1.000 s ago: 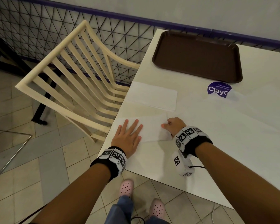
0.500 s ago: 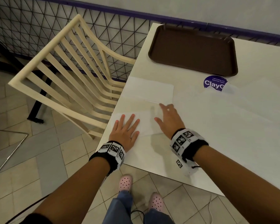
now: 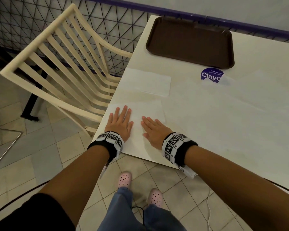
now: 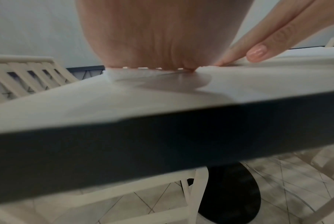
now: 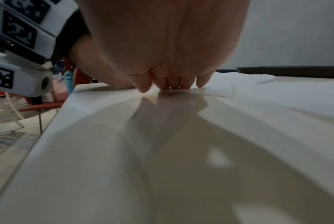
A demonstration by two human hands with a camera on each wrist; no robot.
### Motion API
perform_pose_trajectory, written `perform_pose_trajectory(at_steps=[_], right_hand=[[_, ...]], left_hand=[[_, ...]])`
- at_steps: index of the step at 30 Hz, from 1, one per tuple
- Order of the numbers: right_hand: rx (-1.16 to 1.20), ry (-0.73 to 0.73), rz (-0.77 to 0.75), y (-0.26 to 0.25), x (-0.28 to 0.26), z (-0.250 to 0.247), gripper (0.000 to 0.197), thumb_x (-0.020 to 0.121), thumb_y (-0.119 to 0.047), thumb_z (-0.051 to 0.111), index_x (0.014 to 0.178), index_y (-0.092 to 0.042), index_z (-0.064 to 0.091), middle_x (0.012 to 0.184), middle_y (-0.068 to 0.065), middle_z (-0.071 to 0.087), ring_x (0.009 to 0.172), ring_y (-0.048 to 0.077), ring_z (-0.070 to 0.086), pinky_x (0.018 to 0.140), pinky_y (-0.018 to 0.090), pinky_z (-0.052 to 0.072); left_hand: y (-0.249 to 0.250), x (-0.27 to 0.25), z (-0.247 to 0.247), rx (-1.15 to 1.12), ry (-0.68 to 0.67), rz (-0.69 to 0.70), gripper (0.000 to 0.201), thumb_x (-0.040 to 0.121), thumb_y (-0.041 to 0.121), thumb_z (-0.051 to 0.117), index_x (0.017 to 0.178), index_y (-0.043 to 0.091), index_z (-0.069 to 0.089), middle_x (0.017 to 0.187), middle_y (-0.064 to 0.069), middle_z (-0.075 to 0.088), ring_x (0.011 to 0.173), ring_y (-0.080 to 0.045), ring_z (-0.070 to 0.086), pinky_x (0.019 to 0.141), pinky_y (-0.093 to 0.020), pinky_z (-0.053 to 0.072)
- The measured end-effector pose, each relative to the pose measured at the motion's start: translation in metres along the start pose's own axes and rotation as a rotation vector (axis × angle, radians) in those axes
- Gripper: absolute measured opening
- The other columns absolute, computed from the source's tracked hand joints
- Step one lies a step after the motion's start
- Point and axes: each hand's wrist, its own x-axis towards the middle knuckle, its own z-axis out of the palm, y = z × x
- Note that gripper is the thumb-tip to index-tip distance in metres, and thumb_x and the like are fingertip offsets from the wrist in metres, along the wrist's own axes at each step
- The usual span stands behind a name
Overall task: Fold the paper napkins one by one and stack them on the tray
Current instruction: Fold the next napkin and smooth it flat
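Both hands flat: left hand [image 3: 119, 121] and right hand [image 3: 153, 130] on napkin [image 3: 137, 114]. Press crease firmly, edges aligned; tray [image 3: 190, 40] empty.

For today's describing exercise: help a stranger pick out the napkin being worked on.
Start at the brown tray at the table's far edge, then come toward the near-left corner. It is the nearer napkin; only this one has both hands flat on it.

My left hand [image 3: 119, 121] covering the near napkin's [image 3: 145, 112] left part, round sticker [image 3: 211, 75] half under a pale sheet so I read only "ClayG", worktop [image 3: 223, 130] cut at right edge, left wrist view blurred, my right-hand fingertips [image 5: 174, 84] too soft to judge.
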Motion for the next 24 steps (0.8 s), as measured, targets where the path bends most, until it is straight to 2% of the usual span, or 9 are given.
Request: perform_pose_trajectory(at_steps=[5, 9, 11, 12, 14, 16, 18, 21, 24], right_hand=[[0.096, 0.008, 0.049, 0.019, -0.011, 0.008, 0.053, 0.104, -0.028, 0.014, 0.151, -0.010, -0.005, 0.158, 0.003, -0.016, 0.148, 0.016, -0.010, 0.121, 0.031, -0.004], [0.083, -0.002, 0.079, 0.027, -0.015, 0.009, 0.053, 0.104, -0.029, 0.012, 0.151, -0.010, -0.005, 0.158, 0.003, -0.016, 0.148, 0.016, -0.009, 0.121, 0.033, -0.004], [0.055, -0.008, 0.078, 0.027, -0.015, 0.004, 0.052, 0.104, -0.029, 0.011, 0.151, -0.012, -0.004, 0.159, 0.004, -0.014, 0.148, 0.017, -0.007, 0.121, 0.034, -0.004], [0.041, -0.015, 0.080, 0.026, -0.014, 0.002, 0.052, 0.104, -0.029, 0.011, 0.151, -0.014, -0.003, 0.159, 0.004, -0.013, 0.148, 0.017, -0.005, 0.121, 0.034, -0.003], [0.012, -0.025, 0.081, 0.026, -0.013, -0.002, 0.051, 0.104, -0.030, 0.010, 0.151, -0.019, -0.002, 0.159, 0.005, -0.011, 0.149, 0.018, -0.003, 0.120, 0.036, -0.004], [-0.017, -0.027, 0.079, 0.024, -0.014, -0.004, 0.050, 0.103, -0.030, 0.011, 0.151, -0.022, -0.001, 0.159, 0.005, -0.010, 0.149, 0.020, -0.001, 0.120, 0.038, -0.004], [-0.035, -0.024, 0.079, 0.023, -0.016, -0.006, 0.050, 0.103, -0.031, 0.012, 0.151, -0.023, -0.001, 0.159, 0.006, -0.009, 0.149, 0.020, 0.000, 0.120, 0.039, -0.004], [-0.054, -0.025, 0.081, 0.022, -0.017, -0.008, 0.050, 0.104, -0.031, 0.013, 0.151, -0.023, 0.001, 0.160, 0.005, -0.008, 0.149, 0.021, 0.001, 0.120, 0.040, -0.003], [-0.057, -0.029, 0.074, 0.023, -0.016, -0.008, 0.050, 0.103, -0.030, 0.014, 0.151, -0.023, 0.003, 0.160, 0.006, -0.007, 0.149, 0.021, 0.002, 0.120, 0.041, -0.004]], left_hand=[[-0.009, -0.016, 0.007, -0.068, 0.074, -0.100, 0.054, 0.102, 0.029, 0.012, 0.149, 0.015, -0.009, 0.157, -0.003, -0.015, 0.146, -0.023, -0.009, 0.120, -0.037, -0.003], [-0.019, -0.030, 0.006, -0.089, 0.091, -0.252, 0.054, 0.101, 0.027, 0.017, 0.150, 0.012, -0.004, 0.158, -0.006, -0.009, 0.146, -0.024, -0.005, 0.119, -0.040, -0.001], [-0.017, -0.036, 0.000, -0.019, 0.093, -0.301, 0.058, 0.100, 0.025, 0.021, 0.149, 0.009, -0.006, 0.158, -0.009, -0.010, 0.146, -0.026, -0.006, 0.119, -0.041, -0.003], [-0.013, -0.038, -0.003, 0.032, 0.100, -0.280, 0.059, 0.100, 0.024, 0.023, 0.149, 0.009, -0.007, 0.157, -0.010, -0.011, 0.146, -0.027, -0.007, 0.118, -0.041, -0.004], [0.006, -0.041, -0.009, 0.102, 0.134, -0.138, 0.058, 0.100, 0.023, 0.023, 0.149, 0.010, -0.004, 0.158, -0.008, -0.009, 0.146, -0.028, -0.007, 0.118, -0.039, -0.005], [0.031, -0.043, -0.007, 0.143, 0.127, 0.053, 0.054, 0.100, 0.025, 0.023, 0.150, 0.012, 0.005, 0.158, -0.004, 0.001, 0.146, -0.028, 0.002, 0.119, -0.038, -0.001], [0.049, -0.043, -0.001, 0.157, 0.101, 0.142, 0.052, 0.101, 0.029, 0.022, 0.149, 0.011, 0.011, 0.156, -0.004, 0.012, 0.143, -0.026, 0.013, 0.120, -0.037, 0.005], [0.056, -0.045, 0.003, 0.095, 0.150, 0.098, 0.052, 0.101, 0.032, 0.022, 0.147, 0.009, 0.018, 0.148, -0.005, 0.026, 0.135, -0.023, 0.027, 0.118, -0.032, 0.017], [0.040, -0.050, 0.005, 0.029, 0.191, 0.023, 0.050, 0.101, 0.031, 0.021, 0.146, 0.009, 0.024, 0.143, -0.004, 0.034, 0.129, -0.021, 0.035, 0.112, -0.029, 0.026]])
